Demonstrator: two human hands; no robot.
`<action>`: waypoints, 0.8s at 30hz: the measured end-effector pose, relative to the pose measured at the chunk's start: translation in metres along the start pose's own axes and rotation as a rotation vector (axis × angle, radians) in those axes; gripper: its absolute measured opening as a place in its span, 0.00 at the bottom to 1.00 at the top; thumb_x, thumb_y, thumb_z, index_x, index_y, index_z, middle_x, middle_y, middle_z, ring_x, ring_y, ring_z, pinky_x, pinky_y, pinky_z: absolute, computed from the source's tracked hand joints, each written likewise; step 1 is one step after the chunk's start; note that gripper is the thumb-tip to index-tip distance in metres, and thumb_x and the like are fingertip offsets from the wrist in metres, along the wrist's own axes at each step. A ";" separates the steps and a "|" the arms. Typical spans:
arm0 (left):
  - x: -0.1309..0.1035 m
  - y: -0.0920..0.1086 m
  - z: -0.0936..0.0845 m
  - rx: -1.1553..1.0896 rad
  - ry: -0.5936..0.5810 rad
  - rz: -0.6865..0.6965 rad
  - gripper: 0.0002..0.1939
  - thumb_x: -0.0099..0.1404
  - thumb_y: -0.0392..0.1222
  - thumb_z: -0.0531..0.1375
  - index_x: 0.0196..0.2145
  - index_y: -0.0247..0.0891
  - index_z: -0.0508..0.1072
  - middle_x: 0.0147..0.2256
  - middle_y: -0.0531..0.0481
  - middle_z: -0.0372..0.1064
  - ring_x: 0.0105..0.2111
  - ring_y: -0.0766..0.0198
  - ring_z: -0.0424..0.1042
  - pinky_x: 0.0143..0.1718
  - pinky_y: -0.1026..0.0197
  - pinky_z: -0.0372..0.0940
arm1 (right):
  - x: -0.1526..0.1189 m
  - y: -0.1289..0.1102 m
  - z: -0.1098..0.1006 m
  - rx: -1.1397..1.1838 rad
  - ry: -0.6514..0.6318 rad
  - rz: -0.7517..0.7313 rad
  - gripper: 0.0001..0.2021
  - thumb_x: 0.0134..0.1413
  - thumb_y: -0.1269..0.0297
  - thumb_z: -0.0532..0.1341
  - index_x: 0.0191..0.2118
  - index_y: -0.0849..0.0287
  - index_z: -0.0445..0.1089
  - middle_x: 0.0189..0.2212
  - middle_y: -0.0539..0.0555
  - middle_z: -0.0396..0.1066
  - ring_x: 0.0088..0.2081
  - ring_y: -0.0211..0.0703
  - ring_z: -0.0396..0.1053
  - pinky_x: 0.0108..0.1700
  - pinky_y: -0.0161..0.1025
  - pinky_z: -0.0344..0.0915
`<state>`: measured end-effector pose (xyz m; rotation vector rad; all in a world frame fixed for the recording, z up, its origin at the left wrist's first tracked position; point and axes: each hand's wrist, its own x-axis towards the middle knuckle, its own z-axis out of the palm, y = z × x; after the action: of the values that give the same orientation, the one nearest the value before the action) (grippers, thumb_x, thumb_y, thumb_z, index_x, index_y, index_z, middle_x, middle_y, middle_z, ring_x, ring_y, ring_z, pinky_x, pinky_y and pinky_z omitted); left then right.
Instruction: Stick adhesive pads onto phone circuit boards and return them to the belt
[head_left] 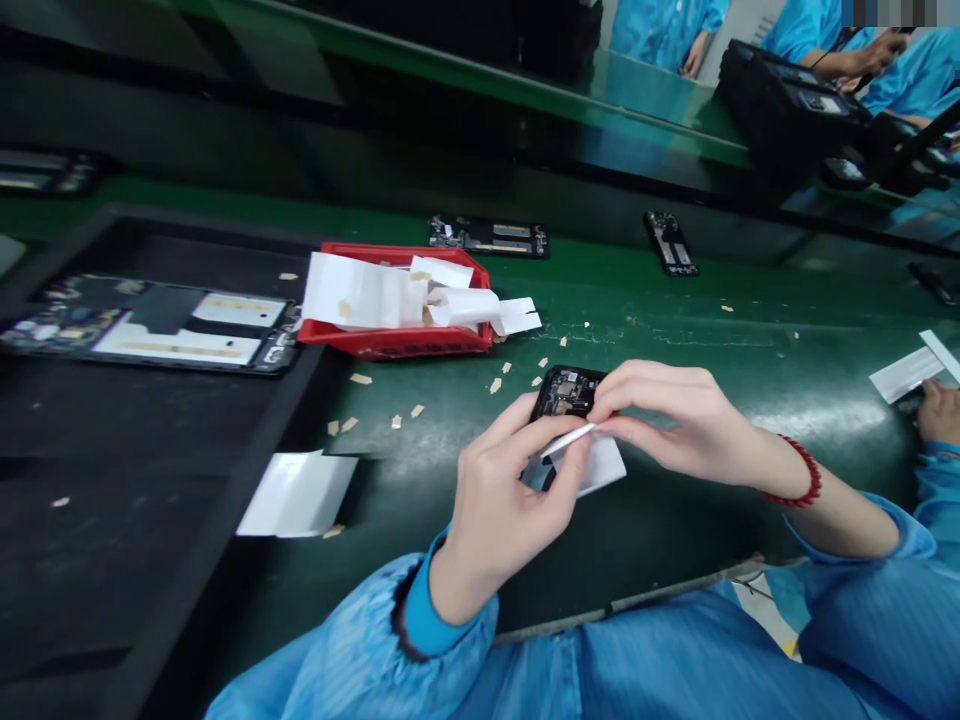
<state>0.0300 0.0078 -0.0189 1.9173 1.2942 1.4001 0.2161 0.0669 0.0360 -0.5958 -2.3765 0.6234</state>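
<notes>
My left hand is closed, pinching a small folded white paper between thumb and forefinger. My right hand has its thumb and fingertips pressed together at the right end of that paper. Just behind and beneath the hands, an opened phone body lies on the green bench, its circuit board showing at the top. My fingers hide much of its middle. A white sheet shows below my right fingertips, over the phone's lower part; whether it joins the pinched paper I cannot tell.
Left of the phone stands a red bin full of white papers. A black tray holds another opened phone. Small tan scraps and a white sheet lie around. More phone bodies sit behind. A co-worker's hand is at right.
</notes>
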 end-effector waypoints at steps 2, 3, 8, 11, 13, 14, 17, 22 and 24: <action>0.001 0.000 -0.001 -0.031 0.004 0.015 0.06 0.67 0.31 0.62 0.38 0.34 0.80 0.40 0.47 0.76 0.38 0.67 0.78 0.40 0.69 0.69 | -0.001 -0.003 -0.001 0.024 0.032 0.030 0.02 0.65 0.74 0.63 0.39 0.63 0.73 0.35 0.55 0.77 0.38 0.38 0.75 0.42 0.35 0.75; 0.001 0.001 -0.002 -0.039 0.000 0.024 0.06 0.67 0.31 0.62 0.39 0.34 0.79 0.40 0.47 0.76 0.38 0.67 0.78 0.40 0.69 0.69 | -0.002 -0.005 -0.003 0.033 0.035 0.041 0.02 0.64 0.74 0.63 0.39 0.63 0.74 0.35 0.56 0.77 0.38 0.38 0.76 0.42 0.34 0.74; 0.003 0.001 -0.002 -0.051 -0.017 0.077 0.06 0.67 0.30 0.62 0.39 0.35 0.78 0.39 0.49 0.75 0.35 0.70 0.76 0.38 0.70 0.68 | -0.002 -0.012 -0.012 0.083 -0.021 0.113 0.03 0.63 0.76 0.64 0.38 0.63 0.75 0.36 0.55 0.78 0.37 0.37 0.77 0.41 0.33 0.74; 0.002 0.000 -0.002 -0.042 -0.017 0.093 0.06 0.67 0.29 0.63 0.40 0.35 0.78 0.39 0.50 0.75 0.35 0.71 0.75 0.38 0.71 0.67 | -0.002 -0.013 -0.010 0.041 -0.014 0.145 0.05 0.62 0.77 0.63 0.36 0.63 0.74 0.33 0.54 0.77 0.35 0.37 0.75 0.38 0.33 0.73; 0.001 -0.001 -0.002 -0.024 -0.011 0.096 0.06 0.68 0.29 0.62 0.40 0.35 0.77 0.38 0.51 0.75 0.35 0.71 0.75 0.38 0.71 0.67 | -0.003 -0.012 -0.008 0.001 0.014 0.151 0.07 0.62 0.79 0.62 0.35 0.62 0.73 0.32 0.53 0.77 0.34 0.37 0.74 0.38 0.33 0.73; 0.000 -0.002 -0.002 -0.015 -0.006 0.098 0.06 0.68 0.29 0.62 0.40 0.35 0.77 0.38 0.51 0.75 0.35 0.71 0.75 0.37 0.71 0.67 | -0.003 -0.011 -0.007 -0.009 0.016 0.149 0.07 0.63 0.78 0.61 0.35 0.62 0.73 0.33 0.53 0.77 0.34 0.37 0.74 0.38 0.34 0.73; -0.001 -0.003 -0.002 -0.007 -0.016 0.089 0.05 0.68 0.29 0.62 0.39 0.35 0.77 0.37 0.51 0.74 0.33 0.71 0.74 0.35 0.70 0.67 | -0.003 -0.010 -0.009 0.003 -0.043 0.151 0.05 0.64 0.75 0.62 0.37 0.61 0.73 0.34 0.53 0.78 0.36 0.38 0.76 0.40 0.34 0.73; 0.001 -0.001 -0.003 -0.048 -0.043 0.050 0.05 0.67 0.29 0.62 0.39 0.35 0.78 0.35 0.52 0.74 0.32 0.71 0.73 0.33 0.71 0.67 | -0.004 -0.006 -0.016 -0.040 -0.113 0.116 0.05 0.67 0.73 0.61 0.39 0.61 0.74 0.35 0.54 0.80 0.36 0.38 0.78 0.39 0.33 0.73; 0.002 0.000 -0.003 -0.060 -0.031 0.036 0.05 0.67 0.29 0.62 0.38 0.35 0.78 0.34 0.53 0.73 0.31 0.72 0.73 0.33 0.71 0.67 | -0.006 -0.003 -0.014 -0.116 -0.118 0.057 0.05 0.68 0.72 0.59 0.40 0.61 0.73 0.36 0.54 0.80 0.36 0.39 0.78 0.40 0.34 0.74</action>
<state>0.0279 0.0087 -0.0170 1.9230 1.1955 1.4055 0.2290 0.0654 0.0445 -0.6972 -2.5273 0.5619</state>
